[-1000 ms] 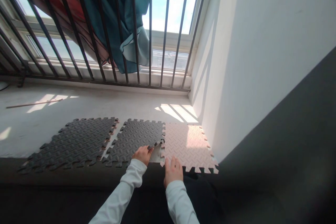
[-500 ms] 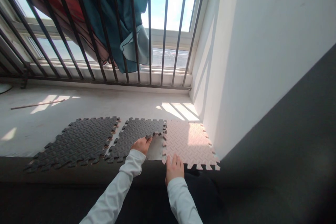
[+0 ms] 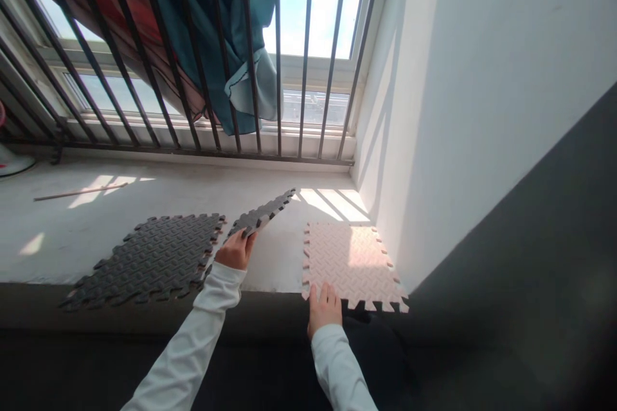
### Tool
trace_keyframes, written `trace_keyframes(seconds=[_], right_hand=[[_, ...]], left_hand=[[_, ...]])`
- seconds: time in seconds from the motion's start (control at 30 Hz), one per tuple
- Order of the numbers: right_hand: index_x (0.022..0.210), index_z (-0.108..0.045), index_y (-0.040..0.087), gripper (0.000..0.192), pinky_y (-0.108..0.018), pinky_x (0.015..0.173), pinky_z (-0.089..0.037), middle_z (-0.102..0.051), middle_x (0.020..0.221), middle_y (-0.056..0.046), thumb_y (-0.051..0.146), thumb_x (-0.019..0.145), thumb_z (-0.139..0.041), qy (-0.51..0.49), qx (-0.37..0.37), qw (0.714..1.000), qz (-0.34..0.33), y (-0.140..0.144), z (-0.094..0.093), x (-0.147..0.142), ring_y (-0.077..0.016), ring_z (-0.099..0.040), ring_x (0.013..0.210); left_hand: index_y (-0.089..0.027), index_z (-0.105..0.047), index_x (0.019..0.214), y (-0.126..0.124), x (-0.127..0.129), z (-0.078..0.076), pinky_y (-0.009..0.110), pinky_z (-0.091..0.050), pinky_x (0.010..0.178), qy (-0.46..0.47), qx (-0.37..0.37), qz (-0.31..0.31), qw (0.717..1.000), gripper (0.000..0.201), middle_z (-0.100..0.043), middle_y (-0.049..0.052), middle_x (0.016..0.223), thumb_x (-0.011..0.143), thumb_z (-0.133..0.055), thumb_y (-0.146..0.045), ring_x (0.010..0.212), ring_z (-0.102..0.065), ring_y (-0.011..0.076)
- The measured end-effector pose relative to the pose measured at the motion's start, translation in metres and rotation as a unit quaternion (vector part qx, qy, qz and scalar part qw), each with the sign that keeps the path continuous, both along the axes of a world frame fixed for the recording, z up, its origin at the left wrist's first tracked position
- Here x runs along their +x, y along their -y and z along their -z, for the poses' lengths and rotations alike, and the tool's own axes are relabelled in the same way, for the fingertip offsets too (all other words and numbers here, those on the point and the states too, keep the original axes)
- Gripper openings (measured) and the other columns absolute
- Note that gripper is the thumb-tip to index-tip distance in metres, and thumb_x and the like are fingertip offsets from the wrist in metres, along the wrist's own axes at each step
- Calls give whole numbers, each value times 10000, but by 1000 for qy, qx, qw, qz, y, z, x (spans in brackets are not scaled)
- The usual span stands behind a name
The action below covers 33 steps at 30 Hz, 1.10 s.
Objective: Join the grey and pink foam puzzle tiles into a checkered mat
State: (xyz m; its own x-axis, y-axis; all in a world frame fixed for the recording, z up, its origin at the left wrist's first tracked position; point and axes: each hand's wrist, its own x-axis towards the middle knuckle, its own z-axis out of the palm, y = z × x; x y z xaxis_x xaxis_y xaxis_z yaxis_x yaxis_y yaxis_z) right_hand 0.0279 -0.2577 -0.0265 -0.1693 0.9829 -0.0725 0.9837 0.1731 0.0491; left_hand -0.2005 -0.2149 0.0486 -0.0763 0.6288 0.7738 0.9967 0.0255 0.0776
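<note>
Raised tile (image 3: 263, 210): dark grey, with puzzle teeth along the edge; tilted up, seen thin and almost from the side; located to the left of the pink tile (image 3: 349, 260), apart from it.
Left hand (image 3: 236, 249): closed on the near edge of the raised tile in a narrow pinch; also to the left of the pink tile.
Right hand (image 3: 326, 308): at the near left corner of the pink tile, fingers close together, fingertips on top; pinching or only resting, cannot tell.
Pink tile: pale, lying flat on the white ledge (image 3: 274, 263), with fine raised pattern and puzzle teeth; strongly sunlit on the far right part.
Flat dark tile (image 3: 154, 253): farther left of the pink tile, with raised bumps and same kind of teeth.
Hidden: near left part of the raised tile, behind the left hand; right thumb; contact of raised tile with ledge, cannot tell.
Cut off: white round object (image 3: 14, 160), far left of the pink tile; white sleeves (image 3: 186, 347), nearer than the pink tile.
Hard to make out: dark area below the pink tile, too dim.
</note>
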Motion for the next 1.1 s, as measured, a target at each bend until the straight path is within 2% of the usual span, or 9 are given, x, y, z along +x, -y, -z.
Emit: trace_keyframes(seconds=[0.17, 0.27, 0.37, 0.5, 0.6, 0.73, 0.83, 0.97, 1.1], right_hand=[[1213, -433, 215, 643, -390, 906, -264, -382, 1283, -168, 247, 599, -621, 1, 21, 1000, -4, 1, 2, 0, -298, -352, 1161], [1200, -449, 219, 620, -390, 891, -278, -398, 1273, -164, 223, 602, -614, 12, 39, 999, -7, 0, 5, 0, -298, -367, 1150], [1197, -452, 225, 634, -383, 882, -289, -407, 1266, -162, 206, 587, -624, 20, 52, 998, -13, -1, 9, 1, -294, -377, 1141], [1195, -456, 227, 612, -375, 883, -292, -415, 1260, -159, 173, 603, -603, 35, 67, 997, -19, -1, 14, 2, -285, -383, 1137], [1190, -464, 223, 588, -370, 884, -295, -427, 1251, -152, 163, 618, -584, 38, 72, 996, -21, -2, 17, 3, -279, -388, 1133], [1199, -453, 224, 595, -371, 881, -297, -420, 1255, -153, 162, 622, -583, 45, 73, 996, -29, -3, 21, 4, -282, -383, 1138], [1200, -452, 216, 578, -380, 880, -294, -419, 1253, -156, 163, 638, -571, 48, 74, 996, -31, -4, 25, 5, -286, -382, 1137], [1184, -471, 201, 522, -391, 865, -299, -430, 1238, -172, 155, 668, -534, 50, 88, 994, -38, -6, 31, 6, -295, -398, 1121], [1172, -484, 211, 517, -392, 851, -308, -450, 1221, -169, 159, 660, -531, 65, 107, 991, -46, -6, 32, 7, -298, -414, 1105]], left_hand=[[-139, -610, 791, 5, -37, -34, 239, -368, 526, -13, 8, -91, 996, 369, -631, 89, 681, 823, -372, -420, 608, -585, 180], [-140, -605, 677, 5, -61, -58, 239, -352, 511, 12, 1, -114, 993, 353, -607, 75, 602, 805, -406, -402, 552, -567, 173], [-133, -600, 649, 7, -89, -84, 241, -359, 525, 48, 51, -128, 989, 322, -595, 70, 591, 777, -458, -392, 566, -566, 173], [-122, -619, 760, 20, -122, -114, 264, -402, 587, 75, 171, -149, 971, 300, -619, 79, 660, 760, -499, -397, 659, -586, 194], [-136, -591, 968, 38, -136, -116, 283, -434, 677, 50, 217, -137, 965, 300, -647, 103, 870, 781, -492, -348, 816, -594, 211], [-208, -492, 1155, 56, -153, -79, 282, -428, 834, -44, 155, -63, 985, 348, -596, 63, 1096, 821, -393, -215, 1003, -541, 172], [-240, -493, 1165, 65, -173, -24, 315, -376, 930, -110, 46, -30, 992, 421, -580, 39, 1129, 814, -291, -127, 1083, -487, 153], [-253, -584, 1060, 77, -195, 55, 317, -414, 876, -139, -120, -27, 983, 451, -618, 36, 1066, 790, -260, -94, 997, -550, 156], [-250, -566, 1092, 88, -195, 103, 320, -399, 876, -135, -211, -27, 968, 487, -585, 45, 1119, 767, -255, -64, 1044, -517, 163]])
